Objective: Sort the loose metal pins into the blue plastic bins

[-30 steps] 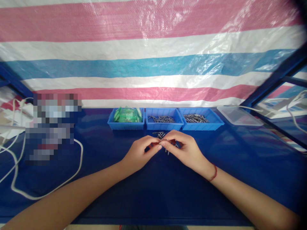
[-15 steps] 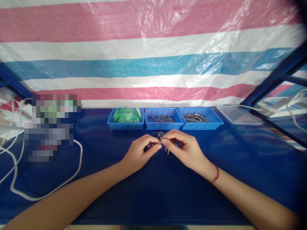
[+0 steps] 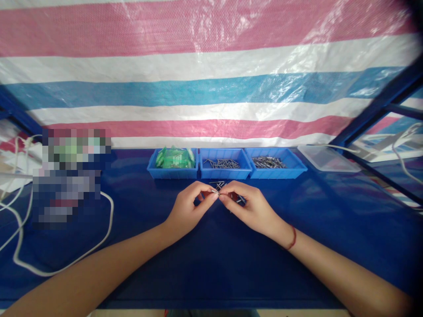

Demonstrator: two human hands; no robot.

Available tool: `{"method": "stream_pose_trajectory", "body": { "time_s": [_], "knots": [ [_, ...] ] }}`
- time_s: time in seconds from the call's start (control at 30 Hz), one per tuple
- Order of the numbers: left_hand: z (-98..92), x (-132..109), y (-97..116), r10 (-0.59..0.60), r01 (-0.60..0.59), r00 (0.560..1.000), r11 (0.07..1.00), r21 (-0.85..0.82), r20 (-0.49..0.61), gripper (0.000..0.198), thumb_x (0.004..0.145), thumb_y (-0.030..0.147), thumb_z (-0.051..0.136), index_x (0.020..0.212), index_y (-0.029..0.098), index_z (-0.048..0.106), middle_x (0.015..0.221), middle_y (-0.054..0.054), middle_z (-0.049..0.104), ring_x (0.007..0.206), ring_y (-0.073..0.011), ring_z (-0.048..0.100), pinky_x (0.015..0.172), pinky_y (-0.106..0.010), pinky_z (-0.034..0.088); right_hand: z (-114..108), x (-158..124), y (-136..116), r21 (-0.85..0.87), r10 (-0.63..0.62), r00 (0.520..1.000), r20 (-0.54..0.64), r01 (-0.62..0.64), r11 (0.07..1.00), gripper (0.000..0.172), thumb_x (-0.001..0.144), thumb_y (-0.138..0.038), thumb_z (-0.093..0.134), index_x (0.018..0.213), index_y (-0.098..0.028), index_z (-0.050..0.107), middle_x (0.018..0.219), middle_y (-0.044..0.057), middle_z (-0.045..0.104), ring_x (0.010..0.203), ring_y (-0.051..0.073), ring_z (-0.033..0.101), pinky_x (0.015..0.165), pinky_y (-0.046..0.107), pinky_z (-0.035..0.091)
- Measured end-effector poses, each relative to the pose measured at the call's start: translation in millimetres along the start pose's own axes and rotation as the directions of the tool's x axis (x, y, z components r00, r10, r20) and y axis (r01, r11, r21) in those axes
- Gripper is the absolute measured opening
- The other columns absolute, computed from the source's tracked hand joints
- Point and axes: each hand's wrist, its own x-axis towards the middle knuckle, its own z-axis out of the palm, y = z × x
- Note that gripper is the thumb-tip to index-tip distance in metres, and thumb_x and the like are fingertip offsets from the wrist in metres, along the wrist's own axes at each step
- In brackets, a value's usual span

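Over the middle of the table, my left hand (image 3: pixel 189 206) pinches a small, thin metal pin (image 3: pixel 214 191) between thumb and index finger. My right hand (image 3: pixel 253 204), with a red string at its wrist, is closed in a pinch at the other end of it. The fingertips almost meet, and whether one piece or two are held I cannot tell. Loose metal pins (image 3: pixel 218 184) lie on the table just behind the fingers. More small metal pieces (image 3: pixel 242 200) show past my right hand, partly hidden by it.
Behind the hands stand three blue bins: the left bin (image 3: pixel 173 173) with green plastic packets, the middle bin (image 3: pixel 225 174) and right bin (image 3: pixel 279 173) with metal pins. A clear plastic lid (image 3: pixel 328 158) lies at right, a white cable (image 3: pixel 110 220) at left. Striped sheeting (image 3: pixel 211 92) hangs behind.
Both hands have shifted slightly to the left. The pale metal piece between the fingertips now shows more clearly, and my right hand covers different loose pieces.
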Motion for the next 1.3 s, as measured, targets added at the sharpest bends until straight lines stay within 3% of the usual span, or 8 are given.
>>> {"method": "stream_pose_trajectory", "body": {
  "time_s": [0.17,0.3,0.4,0.5,0.6,0.77,1.03,1.3],
  "knots": [
    [1.1,0.4,0.5,-0.008,0.007,0.999,1.0,0.028,0.034,0.012,0.087,0.026,0.058,0.096,0.018,0.061,0.089,-0.002,0.067,0.079,-0.0134,0.062,0.073,-0.025,0.047,-5.1,3.5,0.4,-0.033,-0.029,0.999,-0.037,0.028,0.999,0.011,0.088,-0.025,0.054,0.084,-0.021,0.063,0.081,0.003,0.065,0.072,0.015,0.059,0.066,0.028,0.048],
    [-0.7,1.8,0.7,0.029,-0.04,0.996,0.991,0.124,0.089,0.014,0.088,0.025,0.056,0.1,0.019,0.06,0.092,-0.003,0.067,0.087,-0.0157,0.062,0.081,-0.029,0.046,-33.9,11.3,22.3,-0.267,-0.029,0.954,-0.298,-0.054,0.962,0.013,0.087,-0.027,0.055,0.078,-0.02,0.063,0.081,0.005,0.066,0.074,0.018,0.058,0.068,0.031,0.046],
    [-3.5,3.1,-1.3,0.089,-0.129,0.981,0.961,0.243,0.17,0.014,0.089,0.023,0.053,0.098,0.019,0.063,0.097,-0.005,0.066,0.094,-0.0186,0.059,0.087,-0.034,0.043,-63.8,15.0,50.2,-0.482,-0.023,0.866,-0.5,-0.256,0.838,0.017,0.085,-0.03,0.055,0.08,-0.019,0.066,0.081,0.007,0.067,0.074,0.021,0.059,0.072,0.036,0.045],
    [-5.2,3.0,-3.1,0.098,-0.189,0.96,0.916,0.353,0.261,0.021,0.09,0.026,0.052,0.106,0.023,0.065,0.109,-0.007,0.064,0.104,-0.0224,0.055,0.091,-0.038,0.041,-82.4,15.8,69.8,-0.641,-0.03,0.853,-0.52,-0.368,0.673,0.02,0.083,-0.033,0.057,0.085,-0.017,0.069,0.088,0.012,0.067,0.085,0.028,0.059,0.078,0.042,0.043],
    [-5.7,1.7,-1.3,0.154,-0.316,0.905,0.867,0.385,0.397,0.03,0.091,0.03,0.05,0.119,0.029,0.061,0.129,-0.008,0.056,0.119,-0.0265,0.047,0.096,-0.043,0.036,-80.8,16.2,67.5,-0.684,-0.066,0.887,-0.457,-0.303,0.664,0.022,0.084,-0.034,0.056,0.09,-0.017,0.069,0.092,0.013,0.067,0.088,0.029,0.059,0.08,0.043,0.042],
    [-4.8,0.0,3.0,0.25,-0.504,0.773,0.8,0.326,0.583,0.034,0.093,0.027,0.046,0.124,0.034,0.058,0.14,-0.003,0.05,0.127,-0.0288,0.04,0.097,-0.044,0.033,-51.3,15.0,33.9,-0.587,-0.13,0.966,-0.225,-0.028,0.809,0.016,0.088,-0.028,0.053,0.086,-0.02,0.066,0.085,0.007,0.068,0.084,0.024,0.059,0.083,0.04,0.043],
    [-1.7,2.2,-3.7,0.231,-0.393,0.866,0.863,0.318,0.442,0.025,0.094,0.024,0.045,0.106,0.019,0.066,0.109,-0.008,0.067,0.099,-0.0198,0.059,0.089,-0.035,0.043,-29.2,11.1,20.5,-0.449,-0.133,0.991,-0.029,0.106,0.887,0.015,0.089,-0.023,0.052,0.08,-0.02,0.064,0.085,0.006,0.067,0.082,0.021,0.06,0.083,0.038,0.044],
    [-2.3,3.8,-13.6,0.148,-0.252,0.937,0.914,0.318,0.316,0.022,0.095,0.023,0.044,0.102,0.02,0.064,0.097,-0.004,0.068,0.089,-0.0177,0.061,0.084,-0.032,0.047,-21.9,9.8,21.0,-0.388,-0.135,0.975,0.175,0.194,0.901,0.01,0.085,-0.026,0.06,0.082,-0.019,0.066,0.083,0.007,0.067,0.081,0.021,0.06,0.076,0.036,0.045]
  ]
}}
